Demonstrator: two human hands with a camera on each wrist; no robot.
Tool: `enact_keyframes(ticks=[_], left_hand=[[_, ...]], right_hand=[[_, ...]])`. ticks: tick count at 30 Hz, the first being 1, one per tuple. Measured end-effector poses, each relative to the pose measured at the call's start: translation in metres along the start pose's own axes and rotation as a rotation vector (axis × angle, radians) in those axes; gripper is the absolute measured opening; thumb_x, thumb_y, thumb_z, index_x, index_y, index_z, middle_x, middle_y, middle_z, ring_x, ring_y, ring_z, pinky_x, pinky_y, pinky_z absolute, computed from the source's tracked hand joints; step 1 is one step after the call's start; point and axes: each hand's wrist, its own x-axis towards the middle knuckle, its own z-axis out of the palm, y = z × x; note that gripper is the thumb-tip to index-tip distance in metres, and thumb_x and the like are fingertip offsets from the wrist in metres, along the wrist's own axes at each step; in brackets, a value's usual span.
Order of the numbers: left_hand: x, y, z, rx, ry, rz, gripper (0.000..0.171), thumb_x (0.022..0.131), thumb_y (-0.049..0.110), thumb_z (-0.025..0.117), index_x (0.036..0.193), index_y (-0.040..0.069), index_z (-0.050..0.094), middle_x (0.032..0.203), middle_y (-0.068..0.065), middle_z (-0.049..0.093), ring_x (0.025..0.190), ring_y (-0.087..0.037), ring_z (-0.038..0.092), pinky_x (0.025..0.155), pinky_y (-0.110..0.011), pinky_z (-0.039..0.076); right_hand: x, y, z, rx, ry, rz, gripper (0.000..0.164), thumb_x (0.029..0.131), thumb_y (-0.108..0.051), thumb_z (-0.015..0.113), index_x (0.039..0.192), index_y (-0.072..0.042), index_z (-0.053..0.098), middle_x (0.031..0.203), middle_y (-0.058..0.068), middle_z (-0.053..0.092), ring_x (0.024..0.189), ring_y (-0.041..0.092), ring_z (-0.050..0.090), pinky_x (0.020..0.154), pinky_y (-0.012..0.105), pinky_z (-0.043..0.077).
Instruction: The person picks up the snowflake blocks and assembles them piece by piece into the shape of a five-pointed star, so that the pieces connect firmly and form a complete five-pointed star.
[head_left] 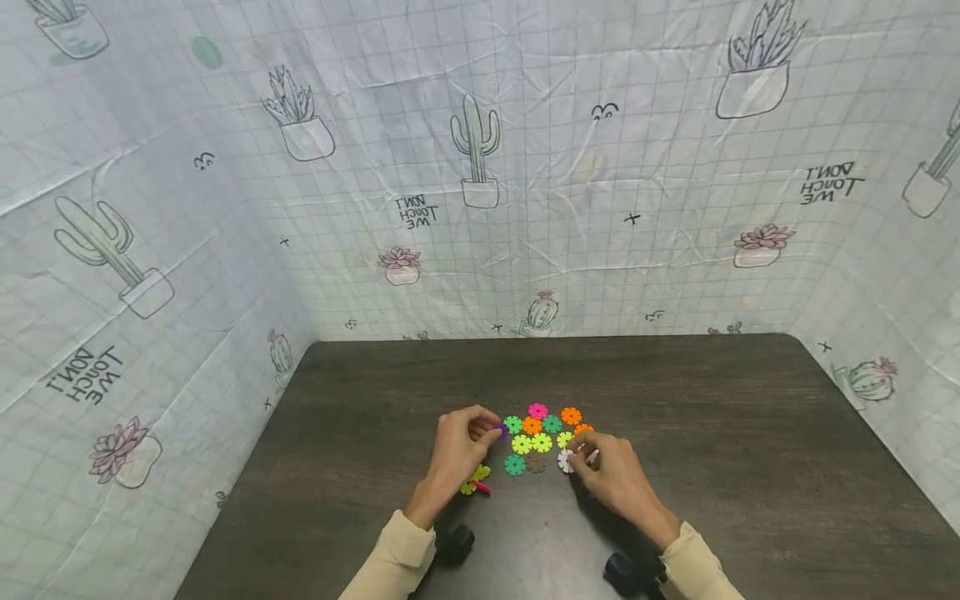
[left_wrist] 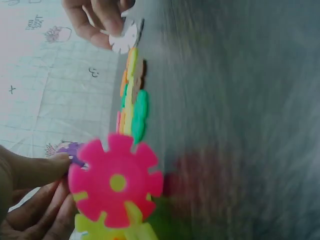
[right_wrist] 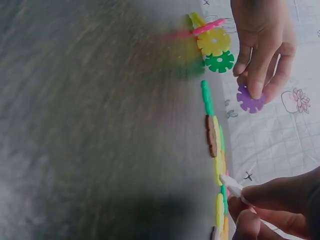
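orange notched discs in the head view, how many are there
3: one orange disc below the flat-lying pink disc, one right of that pink disc, one partly behind the right hand; others may be hidden.

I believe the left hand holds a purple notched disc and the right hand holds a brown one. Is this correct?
Not quite: the right hand holds a white disc, as the right wrist view shows. The left hand does hold a purple disc.

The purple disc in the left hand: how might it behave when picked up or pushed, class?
The purple disc looks fairly stiff, showing no visible bend where the left hand pinches it. It is probably light, being small beside that hand. Pushed on edge, it would likely roll bumpily, given its notched rim.
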Motion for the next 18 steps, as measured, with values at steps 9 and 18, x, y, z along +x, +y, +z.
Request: enact_keyframes(ticks=[9,18], left_hand=[[-0.011,0.011,-0.003,-0.085,0.01,0.035,0.013,0.092,0.013,0.081,0.103,0.008,0.078,0.093,-0.004,0.078,0.078,-0.008,0.071,0.076,-0.02,0.06],[-0.019,0.013,0.001,-0.162,-0.022,0.057,0.011,0.089,0.013,0.083,0.099,0.011,0.079,0.092,-0.003,0.08,0.078,-0.008,0.074,0.075,-0.02,0.061]], right_hand=[[0.003,-0.008,0.0,0.053,0.03,-0.041,0.009,0.09,-0.005,0.077,0.098,-0.008,0.077,0.078,0.003,0.075,0.063,0.007,0.067,0.058,0.021,0.053],[0.001,-0.022,0.001,0.224,0.018,-0.019,0.012,0.092,-0.01,0.079,0.103,-0.007,0.076,0.082,0.004,0.078,0.065,0.011,0.072,0.061,0.022,0.058]])
